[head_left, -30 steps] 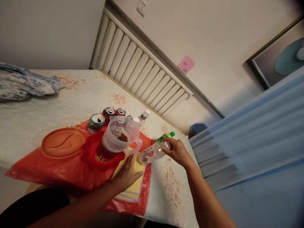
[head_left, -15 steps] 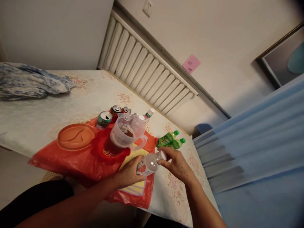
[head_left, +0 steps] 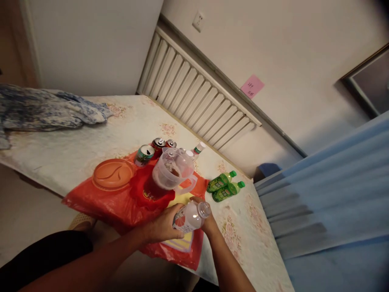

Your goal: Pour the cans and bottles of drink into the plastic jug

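Observation:
My left hand [head_left: 165,223] is wrapped around a clear plastic bottle [head_left: 191,217] with a grapefruit picture on its label. The bottle leans to the right, and its mouth is uncapped. Behind it is my right hand [head_left: 208,223]; the bottle hides most of its fingers, so I cannot see whether they hold the cap. Just beyond my hands stands a clear plastic pitcher [head_left: 179,160] with dark, foamy liquid inside. An orange lid [head_left: 114,174] lies to its left on a red plastic sheet [head_left: 118,207].
A green can [head_left: 144,155] and dark red cans [head_left: 158,146] stand behind the pitcher, near a white-capped bottle [head_left: 199,148]. Two green drink bottles [head_left: 226,191] are at the right. A patterned cloth [head_left: 54,109] lies at the far left of the table. A radiator [head_left: 197,89] runs behind.
The white cap has come off the bottle in my left hand. My right hand has moved from the bottle's neck to behind the bottle. The camera view has shifted slightly.

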A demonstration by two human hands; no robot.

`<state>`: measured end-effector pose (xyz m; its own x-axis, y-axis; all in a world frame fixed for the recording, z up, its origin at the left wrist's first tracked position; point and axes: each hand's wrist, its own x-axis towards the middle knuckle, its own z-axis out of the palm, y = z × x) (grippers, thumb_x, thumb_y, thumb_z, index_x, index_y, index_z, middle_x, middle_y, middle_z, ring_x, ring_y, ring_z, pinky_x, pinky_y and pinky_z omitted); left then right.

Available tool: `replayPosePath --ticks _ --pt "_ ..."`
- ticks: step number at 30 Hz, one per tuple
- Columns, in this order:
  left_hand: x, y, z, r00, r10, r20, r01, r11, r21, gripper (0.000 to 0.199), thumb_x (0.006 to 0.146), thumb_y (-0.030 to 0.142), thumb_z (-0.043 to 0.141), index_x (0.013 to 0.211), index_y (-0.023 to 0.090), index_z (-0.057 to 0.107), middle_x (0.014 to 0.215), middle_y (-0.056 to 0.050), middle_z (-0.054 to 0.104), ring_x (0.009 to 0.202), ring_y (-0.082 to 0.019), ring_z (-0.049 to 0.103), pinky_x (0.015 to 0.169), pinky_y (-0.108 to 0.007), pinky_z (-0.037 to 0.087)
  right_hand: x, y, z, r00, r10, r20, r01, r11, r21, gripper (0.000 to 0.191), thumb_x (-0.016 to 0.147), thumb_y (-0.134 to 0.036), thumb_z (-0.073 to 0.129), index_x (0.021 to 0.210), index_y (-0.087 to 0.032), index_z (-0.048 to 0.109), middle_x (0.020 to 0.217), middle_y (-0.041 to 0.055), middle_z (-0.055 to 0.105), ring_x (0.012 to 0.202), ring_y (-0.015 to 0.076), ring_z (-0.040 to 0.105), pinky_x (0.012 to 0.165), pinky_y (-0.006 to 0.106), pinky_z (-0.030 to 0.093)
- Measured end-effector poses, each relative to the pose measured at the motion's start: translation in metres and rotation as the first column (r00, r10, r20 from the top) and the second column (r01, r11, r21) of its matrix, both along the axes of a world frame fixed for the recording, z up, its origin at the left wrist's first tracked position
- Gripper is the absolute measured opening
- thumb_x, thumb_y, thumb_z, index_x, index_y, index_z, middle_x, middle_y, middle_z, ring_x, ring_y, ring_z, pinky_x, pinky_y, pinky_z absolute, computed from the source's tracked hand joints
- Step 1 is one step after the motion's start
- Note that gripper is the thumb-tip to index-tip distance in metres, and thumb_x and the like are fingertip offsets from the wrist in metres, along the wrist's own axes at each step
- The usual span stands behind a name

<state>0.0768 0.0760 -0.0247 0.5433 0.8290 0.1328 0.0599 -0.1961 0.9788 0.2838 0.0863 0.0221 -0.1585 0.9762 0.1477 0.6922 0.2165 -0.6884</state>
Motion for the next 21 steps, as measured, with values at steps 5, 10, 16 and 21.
replayPosePath --ticks 5,10,16,21 --pt "-0.013 0.005 0.005 0.997 -0.037 0.069 0.041 0.997 -0.063 0.075 0.059 0.020 0.071 0.130 0.021 0.047 0.116 -0.003 0.061 0.101 -0.022 0.059 0.087 -0.033 0.051 -0.003 0.007 -0.007 0.997 -0.068 -0.026 0.070 0.995 0.068 0.043 0.072 -0.036 0.068 0.112 -0.020 0.069 0.115 0.0134 0.072 0.107 0.0293 0.067 0.099 0.044 0.050" --pt "-0.025 0.008 0.013 0.989 -0.107 0.103 0.116 0.989 -0.093 0.070 0.057 0.022 0.072 0.124 0.022 0.051 0.110 0.000 0.063 0.097 -0.021 0.059 0.080 -0.028 0.051 -0.020 0.027 0.015 0.956 -0.113 -0.270 0.124 0.992 0.026 0.046 0.088 -0.052 0.055 0.120 -0.021 0.062 0.115 0.0121 0.072 0.099 0.0250 0.070 0.088 0.039 0.056" --pt "-0.039 0.011 0.021 0.975 -0.206 0.079 0.213 0.974 -0.084 0.077 0.055 0.025 0.076 0.129 0.022 0.053 0.116 -0.001 0.064 0.103 -0.023 0.059 0.087 -0.031 0.050 -0.060 0.042 0.028 0.926 0.007 -0.378 -0.001 1.000 0.017 0.057 0.093 -0.070 0.029 0.077 -0.023 0.058 0.081 0.0069 0.066 0.082 0.0210 0.066 0.079 0.035 0.055" --pt "-0.055 0.015 0.030 0.961 -0.267 0.074 0.275 0.952 -0.133 0.078 0.053 0.022 0.078 0.127 0.018 0.056 0.112 -0.001 0.065 0.100 -0.023 0.060 0.083 -0.028 0.049 -0.088 0.053 0.029 0.779 -0.013 -0.627 0.015 1.000 -0.001 0.044 0.091 -0.055 0.039 0.058 -0.025 0.036 0.052 -0.0068 0.032 0.044 0.0116 0.034 0.051 0.027 0.040"
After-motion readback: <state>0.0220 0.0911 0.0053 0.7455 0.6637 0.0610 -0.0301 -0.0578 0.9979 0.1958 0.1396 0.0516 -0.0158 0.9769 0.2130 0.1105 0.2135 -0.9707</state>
